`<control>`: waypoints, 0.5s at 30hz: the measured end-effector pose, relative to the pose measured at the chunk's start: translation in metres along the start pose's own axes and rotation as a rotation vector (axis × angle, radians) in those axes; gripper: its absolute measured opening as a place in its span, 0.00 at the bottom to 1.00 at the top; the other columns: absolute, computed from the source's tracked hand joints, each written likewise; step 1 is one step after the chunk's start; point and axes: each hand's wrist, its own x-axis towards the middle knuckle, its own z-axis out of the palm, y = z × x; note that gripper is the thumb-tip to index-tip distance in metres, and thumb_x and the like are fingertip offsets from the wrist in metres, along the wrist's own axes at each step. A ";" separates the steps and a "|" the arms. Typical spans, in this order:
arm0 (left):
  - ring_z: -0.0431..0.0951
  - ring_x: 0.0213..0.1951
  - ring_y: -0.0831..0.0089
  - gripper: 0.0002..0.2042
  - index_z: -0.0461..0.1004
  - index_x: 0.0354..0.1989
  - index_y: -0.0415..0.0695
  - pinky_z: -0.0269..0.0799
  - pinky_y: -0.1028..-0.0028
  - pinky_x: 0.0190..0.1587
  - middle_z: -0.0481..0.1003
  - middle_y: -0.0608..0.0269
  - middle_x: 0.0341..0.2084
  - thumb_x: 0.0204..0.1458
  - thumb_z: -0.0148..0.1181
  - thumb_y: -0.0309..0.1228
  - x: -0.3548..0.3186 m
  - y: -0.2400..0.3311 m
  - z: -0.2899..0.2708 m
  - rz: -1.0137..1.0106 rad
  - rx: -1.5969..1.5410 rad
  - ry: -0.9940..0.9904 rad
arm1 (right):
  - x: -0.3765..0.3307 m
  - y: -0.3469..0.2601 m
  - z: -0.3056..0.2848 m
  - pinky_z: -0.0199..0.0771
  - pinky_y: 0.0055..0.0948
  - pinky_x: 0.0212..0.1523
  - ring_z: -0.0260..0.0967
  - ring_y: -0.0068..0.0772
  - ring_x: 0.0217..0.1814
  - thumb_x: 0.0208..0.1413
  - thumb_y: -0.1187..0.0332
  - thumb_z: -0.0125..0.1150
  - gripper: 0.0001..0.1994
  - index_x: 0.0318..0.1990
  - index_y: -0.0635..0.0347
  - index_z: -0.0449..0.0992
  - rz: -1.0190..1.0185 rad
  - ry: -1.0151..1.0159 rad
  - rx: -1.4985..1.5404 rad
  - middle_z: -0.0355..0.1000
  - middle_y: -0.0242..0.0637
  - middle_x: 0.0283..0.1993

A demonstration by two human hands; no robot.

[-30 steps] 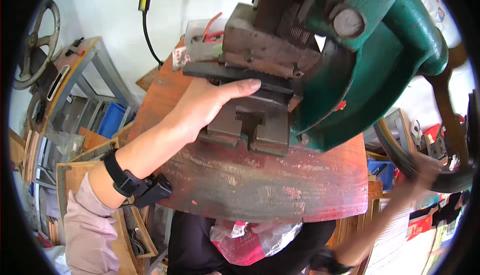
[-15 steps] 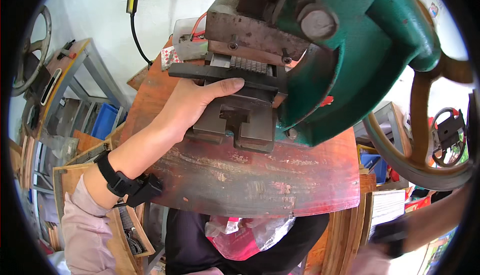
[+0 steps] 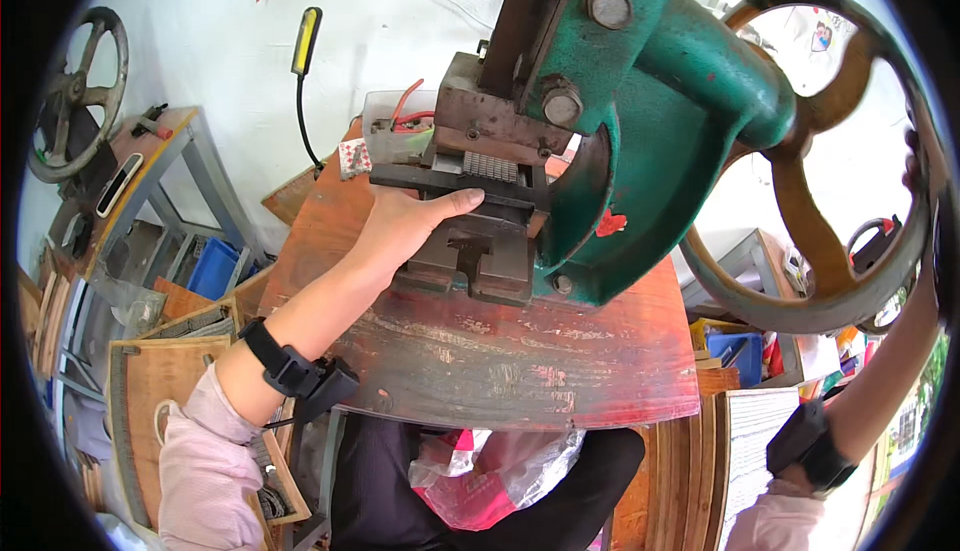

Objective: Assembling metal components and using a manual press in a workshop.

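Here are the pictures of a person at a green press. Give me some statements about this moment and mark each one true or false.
1. The left hand rests at the grey die block under the press head. True.
2. The right hand lies flat on the worn red table. False: it is raised at the rim of the large handwheel.
3. The press frame is green. True.
4. A yellow and black lamp stands behind the table. True.
5. Both wrists are bare. False: each wears a black band.

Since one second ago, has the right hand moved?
Yes. The right hand rose from low beside the table up to the handwheel rim.
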 end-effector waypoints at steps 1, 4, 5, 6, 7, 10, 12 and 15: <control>0.68 0.51 0.68 0.37 0.65 0.52 0.33 0.62 0.69 0.55 0.71 0.57 0.47 0.38 0.71 0.47 0.011 -0.020 -0.007 -0.009 0.068 0.040 | 0.013 -0.006 0.001 0.65 0.24 0.25 0.62 0.26 0.24 0.56 0.54 0.58 0.22 0.33 0.71 0.73 0.013 -0.062 -0.055 0.66 0.37 0.24; 0.65 0.53 0.56 0.43 0.59 0.53 0.28 0.59 0.64 0.56 0.68 0.50 0.45 0.35 0.73 0.46 0.015 -0.040 0.015 0.279 0.577 0.827 | 0.049 -0.018 -0.012 0.66 0.24 0.25 0.63 0.26 0.23 0.56 0.54 0.58 0.22 0.33 0.73 0.73 0.011 -0.168 -0.109 0.68 0.38 0.25; 0.65 0.53 0.56 0.43 0.59 0.53 0.28 0.59 0.64 0.56 0.68 0.50 0.45 0.35 0.73 0.46 0.012 -0.032 0.015 0.285 0.576 0.834 | 0.056 -0.018 -0.013 0.66 0.24 0.25 0.64 0.27 0.23 0.56 0.54 0.58 0.22 0.32 0.73 0.74 0.010 -0.226 -0.094 0.68 0.39 0.25; 0.64 0.52 0.53 0.42 0.60 0.53 0.29 0.58 0.63 0.57 0.67 0.49 0.45 0.35 0.72 0.47 0.008 -0.022 0.014 0.413 0.637 0.843 | 0.064 -0.019 -0.011 0.66 0.24 0.25 0.64 0.27 0.23 0.56 0.54 0.58 0.22 0.32 0.73 0.74 0.006 -0.221 -0.088 0.68 0.39 0.25; 0.64 0.52 0.49 0.42 0.60 0.52 0.29 0.58 0.61 0.57 0.67 0.47 0.45 0.35 0.72 0.48 0.004 -0.012 0.012 0.538 0.707 0.853 | 0.070 -0.018 -0.005 0.66 0.24 0.24 0.64 0.27 0.22 0.55 0.54 0.58 0.23 0.31 0.73 0.74 0.023 -0.261 -0.147 0.68 0.38 0.24; 0.67 0.48 0.52 0.34 0.66 0.47 0.34 0.62 0.63 0.52 0.68 0.45 0.43 0.35 0.73 0.44 -0.007 0.009 -0.012 0.361 0.704 0.308 | 0.068 -0.018 -0.005 0.66 0.24 0.24 0.64 0.27 0.21 0.56 0.54 0.58 0.23 0.31 0.73 0.74 -0.005 -0.338 -0.229 0.68 0.38 0.23; 0.68 0.45 0.55 0.30 0.69 0.44 0.37 0.63 0.64 0.50 0.69 0.48 0.40 0.35 0.73 0.42 -0.020 0.007 -0.018 0.369 0.592 0.277 | 0.060 -0.023 -0.012 0.67 0.25 0.24 0.64 0.28 0.20 0.57 0.54 0.56 0.23 0.32 0.73 0.75 -0.080 -0.397 -0.332 0.68 0.38 0.22; 0.70 0.40 0.60 0.20 0.74 0.36 0.41 0.66 0.67 0.44 0.72 0.55 0.35 0.36 0.72 0.37 -0.050 -0.008 -0.046 0.592 0.553 0.064 | 0.061 -0.026 -0.010 0.67 0.24 0.24 0.65 0.28 0.21 0.57 0.54 0.55 0.22 0.34 0.72 0.76 -0.065 -0.406 -0.424 0.69 0.38 0.23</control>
